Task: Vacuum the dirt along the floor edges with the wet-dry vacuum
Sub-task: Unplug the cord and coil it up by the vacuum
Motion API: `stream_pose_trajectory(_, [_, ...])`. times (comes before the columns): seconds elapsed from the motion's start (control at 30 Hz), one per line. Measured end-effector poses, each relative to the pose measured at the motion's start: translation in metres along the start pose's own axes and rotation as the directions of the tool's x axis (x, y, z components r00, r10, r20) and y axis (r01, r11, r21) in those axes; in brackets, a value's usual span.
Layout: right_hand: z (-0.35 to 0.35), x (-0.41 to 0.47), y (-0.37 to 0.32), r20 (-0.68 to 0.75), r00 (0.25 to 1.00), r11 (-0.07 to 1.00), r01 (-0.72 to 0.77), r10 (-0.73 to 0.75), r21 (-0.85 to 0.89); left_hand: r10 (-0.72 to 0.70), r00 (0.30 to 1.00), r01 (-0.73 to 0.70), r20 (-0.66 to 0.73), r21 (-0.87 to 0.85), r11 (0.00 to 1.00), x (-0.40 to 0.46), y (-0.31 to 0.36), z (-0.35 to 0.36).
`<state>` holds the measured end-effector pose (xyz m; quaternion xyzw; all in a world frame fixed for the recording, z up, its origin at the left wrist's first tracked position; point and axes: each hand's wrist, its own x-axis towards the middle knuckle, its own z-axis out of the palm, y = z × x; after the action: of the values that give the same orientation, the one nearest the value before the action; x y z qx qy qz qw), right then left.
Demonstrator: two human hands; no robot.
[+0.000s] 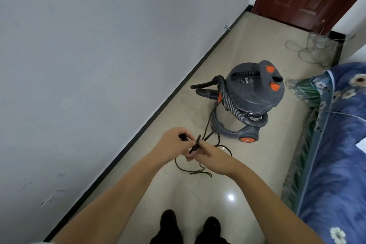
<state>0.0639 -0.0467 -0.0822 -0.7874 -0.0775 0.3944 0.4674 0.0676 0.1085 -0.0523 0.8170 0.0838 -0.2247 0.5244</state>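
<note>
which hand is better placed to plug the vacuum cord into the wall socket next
Left, probably. The left hand grips what looks like the plug end of the power cord, and the wall socket lies on its side. The right hand holds cord slack.

Both hands, left hand (174, 142) and right hand (213, 159), grip black power cord (195, 144); wet-dry vacuum (251, 95) stands beyond, near baseboard (158, 113).
</note>
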Motion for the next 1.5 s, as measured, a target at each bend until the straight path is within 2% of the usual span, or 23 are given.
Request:
stream_pose_trajectory(0.1, [0.011,-0.004,0.005,-0.154,0.985,0.875,0.009,0.075,0.484,0.107,0.989,-0.095,-0.102,0.118,0.989,-0.009,0.017,-0.011])
stream_pose_trajectory(0.2, [0.004,0.004,0.02,-0.323,0.87,0.635,0.015,0.373,0.772,0.229,0.947,-0.214,-0.226,0.086,0.973,-0.027,0.042,-0.029])
stream_pose_trajectory(0.3, [-0.016,0.002,0.043,-0.372,0.749,0.621,-0.067,0.548,0.781,0.25,0.856,-0.358,-0.452,-0.169,0.918,-0.042,0.074,-0.075])
stream_pose_trajectory(0.37, [-0.026,-0.004,0.061,-0.373,0.711,0.63,-0.126,0.596,0.766,0.186,0.791,-0.475,-0.583,-0.392,0.788,-0.05,0.095,-0.119])
stream_pose_trajectory(0.47, [-0.031,-0.012,0.07,-0.307,0.711,0.626,-0.238,0.633,0.742,0.056,0.794,-0.551,-0.605,-0.678,0.486,-0.062,0.124,-0.167])
stream_pose_trajectory(0.53, [-0.035,-0.014,0.052,-0.363,0.776,0.781,-0.253,0.516,0.571,0.102,0.825,-0.544,-0.556,-0.731,0.413,-0.071,0.141,-0.171])
stream_pose_trajectory(0.6, [-0.039,-0.025,0.005,-0.351,0.915,0.93,-0.064,0.2,0.362,0.268,0.796,-0.588,-0.542,-0.591,0.552,-0.076,0.157,-0.154])
stream_pose_trajectory(0.63, [-0.039,-0.035,-0.025,-0.275,0.961,0.945,0.064,0.028,0.321,0.381,0.751,-0.628,-0.539,-0.408,0.662,-0.079,0.164,-0.14])
stream_pose_trajectory(0.7, [-0.038,-0.058,-0.082,-0.098,0.966,0.934,0.258,-0.241,0.247,0.57,0.672,-0.664,-0.474,-0.044,0.746,-0.079,0.167,-0.113])
stream_pose_trajectory(0.73, [-0.036,-0.07,-0.106,-0.036,0.947,0.922,0.32,-0.32,0.221,0.595,0.679,-0.652,-0.429,0.02,0.758,-0.077,0.164,-0.101])
stream_pose_trajectory(0.8, [-0.03,-0.084,-0.137,-0.015,0.921,0.892,0.38,-0.389,0.244,0.553,0.748,-0.607,-0.368,-0.041,0.794,-0.073,0.152,-0.086])
stream_pose_trajectory(0.87, [-0.024,-0.088,-0.151,-0.24,0.893,0.864,0.436,-0.38,0.253,0.491,0.806,-0.567,-0.329,-0.194,0.8,-0.069,0.138,-0.077])
stream_pose_trajectory(0.93, [-0.027,-0.085,-0.146,-0.462,0.795,0.873,0.48,-0.393,0.083,0.507,0.799,-0.582,-0.324,-0.202,0.788,-0.072,0.13,-0.074])
stream_pose_trajectory(0.97, [-0.027,-0.083,-0.141,-0.465,0.791,0.9,0.435,-0.398,-0.031,0.558,0.768,-0.62,-0.315,-0.146,0.771,-0.076,0.131,-0.074])
stream_pose_trajectory(1.03, [-0.014,-0.079,-0.136,-0.349,0.877,0.944,0.305,-0.331,-0.13,0.681,0.687,-0.713,-0.252,-0.055,0.699,-0.089,0.139,-0.074])
stream_pose_trajectory(1.1, [0.002,-0.075,-0.143,-0.371,0.882,0.955,0.292,-0.29,-0.052,0.78,0.601,-0.799,-0.174,-0.097,0.594,-0.103,0.15,-0.073])
stream_pose_trajectory(1.17, [0.009,-0.081,-0.163,-0.494,0.816,0.923,0.378,-0.3,0.064,0.816,0.564,-0.823,-0.124,-0.163,0.544,-0.1,0.149,-0.071])
stream_pose_trajectory(1.23, [0.003,-0.094,-0.182,-0.638,0.71,0.808,0.543,-0.298,0.228,0.741,0.671,-0.718,-0.008,-0.254,0.648,-0.081,0.124,-0.064])
stream_pose_trajectory(1.27, [-0.005,-0.103,-0.19,-0.687,0.676,0.693,0.63,-0.266,0.351,0.679,0.728,-0.635,0.093,-0.281,0.719,-0.069,0.103,-0.055])
stream_pose_trajectory(1.37, [-0.041,-0.135,-0.198,-0.791,0.601,0.191,0.794,-0.112,0.577,0.407,0.832,-0.446,0.377,0.018,0.895,-0.05,0.033,-0.021])
stream_pose_trajectory(1.4, [-0.055,-0.143,-0.192,-0.808,0.588,0.148,0.802,-0.031,0.579,0.327,0.868,-0.385,0.373,0.093,0.918,-0.047,0.016,-0.018])
stream_pose_trajectory(1.43, [-0.068,-0.147,-0.177,-0.814,0.576,0.189,0.794,0.075,0.579,0.3,0.894,-0.352,0.334,0.108,0.93,-0.046,0.005,-0.019])
stream_pose_trajectory(1.5, [-0.082,-0.147,-0.131,-0.79,0.533,0.424,0.667,0.303,0.613,0.364,0.908,-0.387,0.208,0.08,0.919,-0.049,0.008,-0.039])
